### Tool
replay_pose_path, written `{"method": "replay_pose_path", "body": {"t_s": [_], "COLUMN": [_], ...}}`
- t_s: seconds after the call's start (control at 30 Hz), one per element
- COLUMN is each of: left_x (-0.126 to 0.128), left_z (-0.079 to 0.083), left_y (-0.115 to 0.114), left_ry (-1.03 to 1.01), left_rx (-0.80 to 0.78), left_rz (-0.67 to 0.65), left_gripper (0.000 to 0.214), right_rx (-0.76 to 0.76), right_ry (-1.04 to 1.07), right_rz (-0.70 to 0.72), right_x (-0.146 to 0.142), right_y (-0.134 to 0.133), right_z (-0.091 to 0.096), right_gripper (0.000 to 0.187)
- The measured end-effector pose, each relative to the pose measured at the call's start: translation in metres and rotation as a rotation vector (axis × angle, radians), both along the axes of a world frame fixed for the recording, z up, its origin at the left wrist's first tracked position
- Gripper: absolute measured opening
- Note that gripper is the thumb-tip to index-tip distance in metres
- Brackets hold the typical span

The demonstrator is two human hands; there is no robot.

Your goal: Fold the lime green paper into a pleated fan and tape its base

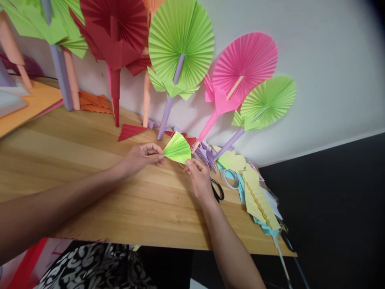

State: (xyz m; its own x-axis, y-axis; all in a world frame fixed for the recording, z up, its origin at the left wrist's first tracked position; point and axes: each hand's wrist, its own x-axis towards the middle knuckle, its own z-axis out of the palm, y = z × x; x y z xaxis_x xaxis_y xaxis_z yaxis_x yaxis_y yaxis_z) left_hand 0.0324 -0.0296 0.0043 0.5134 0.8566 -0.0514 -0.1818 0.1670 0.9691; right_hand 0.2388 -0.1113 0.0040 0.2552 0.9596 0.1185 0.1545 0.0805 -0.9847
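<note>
A small pleated fan of bright green paper (178, 148) is held above the wooden table, spread part way open. My left hand (148, 154) pinches its narrow left end between thumb and fingers. At its lower right edge my right hand (197, 172) has thumb and fingertips closed on the paper. Black-handled scissors (217, 190) lie just right of my right wrist, their blades hidden. A roll of clear tape (229, 179) sits a little farther right, among paper scraps.
Finished paper fans lean on the wall, among them a green one (181, 44), a pink one (245, 66) and a dark red one (114, 32). Yellow paper pieces (258, 196) cover the table's right end. Orange sheets (36, 106) lie at left. The wooden table's (135, 218) front edge is near me.
</note>
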Motion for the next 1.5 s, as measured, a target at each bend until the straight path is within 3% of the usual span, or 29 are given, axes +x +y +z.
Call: {"method": "replay_pose_path", "body": {"t_s": [0.27,0.5,0.67,0.93,1.17,1.5], "left_x": [0.001,0.000,0.001,0.001,0.000,0.001], "left_z": [0.001,0.002,0.000,0.002,0.000,0.002], "left_y": [-0.001,-0.001,-0.002,-0.002,-0.001,-0.002], "left_ry": [0.027,0.045,0.030,0.034,0.044,0.055], "left_rx": [-0.012,-0.027,-0.038,-0.037,-0.036,-0.056], "left_rz": [-0.011,-0.031,-0.043,-0.071,-0.057,-0.052], "left_gripper": [0.034,0.032,0.035,0.033,0.032,0.032], "right_rx": [-0.024,0.004,-0.058,-0.064,-0.113,-0.060], "right_ry": [-0.074,-0.121,-0.112,-0.032,-0.134,-0.145], "right_rz": [-0.062,-0.080,-0.035,-0.005,-0.040,-0.051], "right_x": [-0.004,-0.003,-0.001,-0.006,0.001,-0.002], "right_y": [-0.001,-0.001,-0.001,0.000,-0.001,-0.001], "right_z": [0.007,0.006,0.001,0.000,-0.007,0.001], "right_gripper": [0.031,0.035,0.042,0.020,0.038,0.044]}}
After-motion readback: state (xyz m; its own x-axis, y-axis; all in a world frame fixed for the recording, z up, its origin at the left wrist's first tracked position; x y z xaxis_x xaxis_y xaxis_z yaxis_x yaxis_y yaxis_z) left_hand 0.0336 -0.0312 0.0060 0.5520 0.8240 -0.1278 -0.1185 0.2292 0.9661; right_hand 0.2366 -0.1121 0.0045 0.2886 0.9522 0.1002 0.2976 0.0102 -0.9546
